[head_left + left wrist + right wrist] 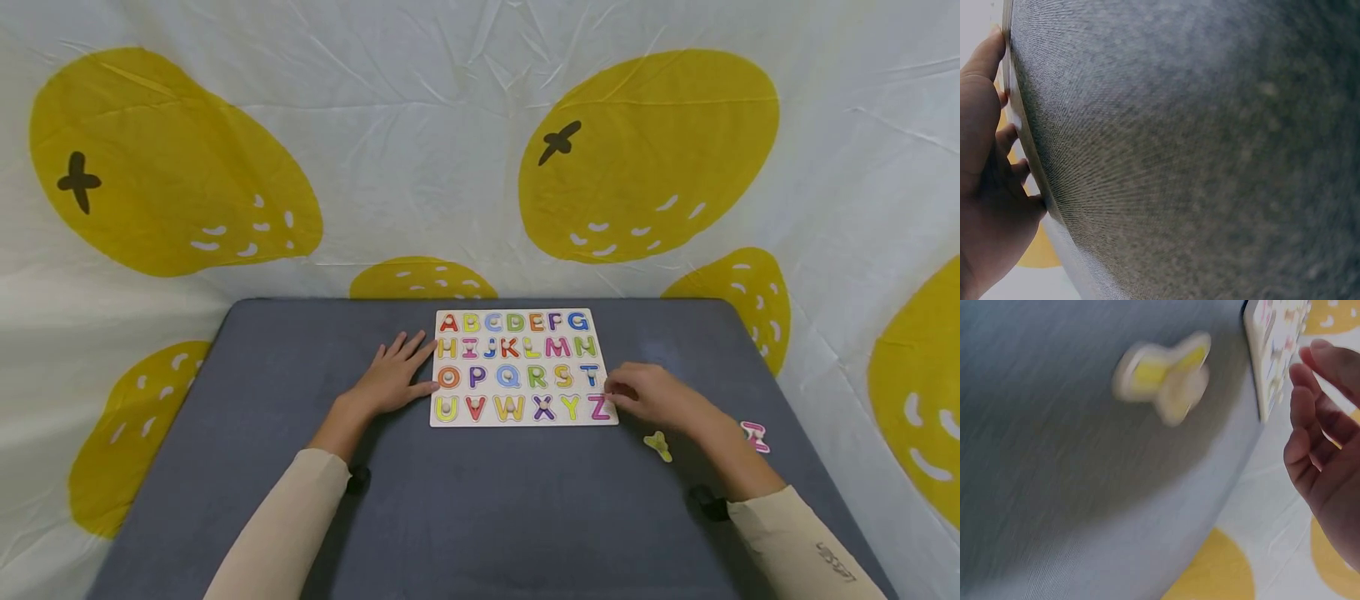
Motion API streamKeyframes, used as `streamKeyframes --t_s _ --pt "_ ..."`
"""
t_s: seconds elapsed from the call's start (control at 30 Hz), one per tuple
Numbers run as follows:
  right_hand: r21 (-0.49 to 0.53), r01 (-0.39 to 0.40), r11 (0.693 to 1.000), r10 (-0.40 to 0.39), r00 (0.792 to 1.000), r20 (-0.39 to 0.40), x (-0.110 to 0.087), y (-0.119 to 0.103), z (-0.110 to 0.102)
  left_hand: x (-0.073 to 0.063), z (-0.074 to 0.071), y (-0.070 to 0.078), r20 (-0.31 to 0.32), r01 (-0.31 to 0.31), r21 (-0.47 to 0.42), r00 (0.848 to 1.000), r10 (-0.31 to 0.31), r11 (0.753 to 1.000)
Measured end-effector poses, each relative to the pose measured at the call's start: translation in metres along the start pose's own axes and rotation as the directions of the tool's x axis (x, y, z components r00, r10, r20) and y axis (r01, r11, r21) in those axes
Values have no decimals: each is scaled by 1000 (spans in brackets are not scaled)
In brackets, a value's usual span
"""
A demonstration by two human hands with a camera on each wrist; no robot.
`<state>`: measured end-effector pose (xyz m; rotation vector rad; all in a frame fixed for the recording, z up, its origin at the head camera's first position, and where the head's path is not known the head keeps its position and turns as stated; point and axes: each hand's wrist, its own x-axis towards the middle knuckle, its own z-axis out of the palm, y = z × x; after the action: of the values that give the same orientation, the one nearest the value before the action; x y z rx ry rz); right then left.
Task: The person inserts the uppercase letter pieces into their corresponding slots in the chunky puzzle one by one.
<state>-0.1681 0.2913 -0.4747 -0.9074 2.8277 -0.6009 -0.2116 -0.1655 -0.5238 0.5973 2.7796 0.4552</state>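
Observation:
A white alphabet puzzle board with colourful knobbed letters lies on the dark grey table. My left hand rests flat at the board's left side, fingers spread, thumb and fingertips against its edge. At the right edge, my right hand hovers with loosely bent fingers, its tips beside the blue T and above the pink Z. Nothing shows between thumb and fingers in the right wrist view. A yellow Y piece lies on the table below that hand, blurred in this view.
A pink letter piece lies farther right, beyond the right forearm. The grey table ends at a white cloth printed with large yellow fruit, hanging behind and at the sides.

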Motion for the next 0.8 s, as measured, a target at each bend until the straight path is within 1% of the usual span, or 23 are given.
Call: streamKeyframes --t_s 0.1,0.2,0.3,0.43,0.63,0.7,0.8 --pt "-9 14 1000 -13 999 40 -15 10 -5 0 -1 0 4 2 2 1000 -2 1000" --pt "12 29 1000 -30 996 80 -30 18 -8 0 -1 1 9 5 6 1000 -5 1000" --pt "35 39 999 -41 996 76 -42 24 -8 0 -2 1 9 7 11 1000 -7 1000" --pt "53 48 997 -51 998 48 -56 29 -7 -1 -2 1 5 4 10 1000 -4 1000" --pt "91 51 995 -52 999 8 -69 34 0 -1 -1 1 -3 -2 1 1000 2 1000" --pt "112 36 993 -39 999 18 -72 35 3 -1 0 0 -5 -4 3 1000 4 1000" --pt "142 -5 990 -4 998 60 -75 35 5 -1 1 0 -8 -11 5 1000 11 1000"
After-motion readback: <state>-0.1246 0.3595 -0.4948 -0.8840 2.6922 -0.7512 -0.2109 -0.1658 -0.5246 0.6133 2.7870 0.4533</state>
